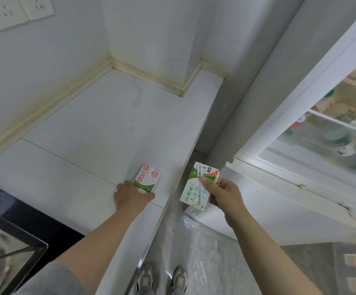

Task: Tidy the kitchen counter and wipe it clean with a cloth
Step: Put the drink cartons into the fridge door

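Two small milk cartons in hand beside an open fridge.

Grips with left hand (131, 198), fingers curled round it, a white, green and red paper carton (148, 177) on the white stone counter (87, 135) at 6 o'clock, near the front edge. Holds in right hand (221, 193), thumb and fingers clamped, a second white-and-green carton (198, 186) at 5 o'clock, off the counter, above the floor. White fridge (279, 116) at 3 o'clock, black hob (13, 209) at 8, white wall sockets (17, 9) at 11.

Bright even light, soft shadows, wide-angle edge bending, fridge interior (332, 133) blurred
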Motion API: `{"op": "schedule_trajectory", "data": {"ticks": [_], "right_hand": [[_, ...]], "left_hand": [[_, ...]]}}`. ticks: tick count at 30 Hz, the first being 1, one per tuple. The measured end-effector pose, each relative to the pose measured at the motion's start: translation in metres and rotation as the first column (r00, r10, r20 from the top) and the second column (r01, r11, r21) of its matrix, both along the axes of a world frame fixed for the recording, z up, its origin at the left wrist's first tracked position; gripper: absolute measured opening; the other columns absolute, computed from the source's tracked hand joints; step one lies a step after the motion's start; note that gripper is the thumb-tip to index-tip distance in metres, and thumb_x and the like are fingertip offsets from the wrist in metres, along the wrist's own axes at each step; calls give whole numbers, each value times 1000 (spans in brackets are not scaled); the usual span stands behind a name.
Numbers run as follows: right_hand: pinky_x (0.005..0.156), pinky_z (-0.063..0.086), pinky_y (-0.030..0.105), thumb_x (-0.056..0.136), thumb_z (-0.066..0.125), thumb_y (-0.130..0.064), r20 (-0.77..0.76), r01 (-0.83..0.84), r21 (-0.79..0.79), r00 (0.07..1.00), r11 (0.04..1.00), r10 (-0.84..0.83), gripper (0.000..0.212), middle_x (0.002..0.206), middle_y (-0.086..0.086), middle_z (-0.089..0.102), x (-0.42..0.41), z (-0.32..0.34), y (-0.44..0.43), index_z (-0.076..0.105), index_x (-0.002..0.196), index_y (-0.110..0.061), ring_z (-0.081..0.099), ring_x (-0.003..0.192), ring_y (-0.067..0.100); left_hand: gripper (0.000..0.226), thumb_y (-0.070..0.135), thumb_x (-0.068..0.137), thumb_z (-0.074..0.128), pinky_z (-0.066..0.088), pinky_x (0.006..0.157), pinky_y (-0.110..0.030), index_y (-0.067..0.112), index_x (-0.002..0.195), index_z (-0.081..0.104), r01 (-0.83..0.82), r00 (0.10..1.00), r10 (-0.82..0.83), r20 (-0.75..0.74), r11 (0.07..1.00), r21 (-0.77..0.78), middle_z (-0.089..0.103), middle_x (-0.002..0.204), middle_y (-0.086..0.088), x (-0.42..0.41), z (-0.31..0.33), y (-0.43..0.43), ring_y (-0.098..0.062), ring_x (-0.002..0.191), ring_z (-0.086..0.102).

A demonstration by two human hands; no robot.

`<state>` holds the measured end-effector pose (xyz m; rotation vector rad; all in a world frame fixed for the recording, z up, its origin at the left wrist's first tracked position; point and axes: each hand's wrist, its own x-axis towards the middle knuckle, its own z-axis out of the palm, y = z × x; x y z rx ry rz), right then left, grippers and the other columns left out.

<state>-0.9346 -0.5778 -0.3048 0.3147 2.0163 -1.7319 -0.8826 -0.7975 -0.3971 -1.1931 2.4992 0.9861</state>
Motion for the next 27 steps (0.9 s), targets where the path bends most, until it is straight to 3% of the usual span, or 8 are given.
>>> {"op": "schedule_trajectory", "data": {"ticks": [3,5,8,12,16,20,24,27], "right_hand": [[72,59,32,86,69,-24,3,32,-4,999,999,-32,21,91,4,75,3,0,7,69,99,-8,73,82,19],[73,59,32,85,70,-24,7,63,-14,998,998,-63,23,91,5,75,5,1,12,68,100,-7,73,83,20],[70,58,30,85,70,-26,-2,97,3,995,995,-97,23,89,3,75,9,3,20,68,98,-8,73,80,18],[66,57,27,85,69,-27,-24,160,11,987,987,-159,23,84,-1,75,14,8,35,68,98,-9,73,78,17],[72,57,30,85,70,-23,-82,239,-24,967,971,-240,22,87,3,75,19,16,58,68,100,-8,73,80,18],[79,56,35,85,69,-22,-156,310,-64,936,949,-316,20,89,6,75,17,29,95,69,100,-9,72,84,21],[81,57,39,83,72,-21,-234,383,-100,888,919,-395,22,92,11,74,4,43,146,69,101,-8,71,86,25],[83,57,45,79,76,-24,-304,414,-102,853,904,-425,18,93,19,71,-11,55,188,73,95,-15,70,89,31]], "left_hand": [[71,62,51,65,45,74,-33,9,99,61,47,988,-63,-141,992,-116,54,89,-5,3,9,-8,-26,84,54],[70,63,47,62,44,75,-33,13,95,63,70,963,-102,-251,989,-133,57,89,-4,1,19,-11,-25,84,54],[58,42,56,82,44,72,-25,17,104,62,112,900,-99,-424,994,4,54,99,-1,1,40,-7,-22,93,54],[55,19,72,81,45,65,-11,21,120,55,130,822,39,-567,958,255,53,115,5,-4,64,12,-16,107,56],[61,7,76,77,59,73,-24,31,125,52,328,766,0,-643,860,391,53,129,7,-18,89,38,-24,116,57],[65,2,77,70,56,76,-18,25,135,48,462,700,-67,-711,802,379,54,126,14,-38,119,81,-5,114,56],[57,-7,83,64,55,68,-17,20,129,46,543,677,-44,-734,704,459,64,112,12,-64,145,133,1,96,67],[53,-7,82,66,55,67,-18,17,126,47,575,651,-43,-758,680,455,67,106,12,-85,161,176,1,88,68]]}}
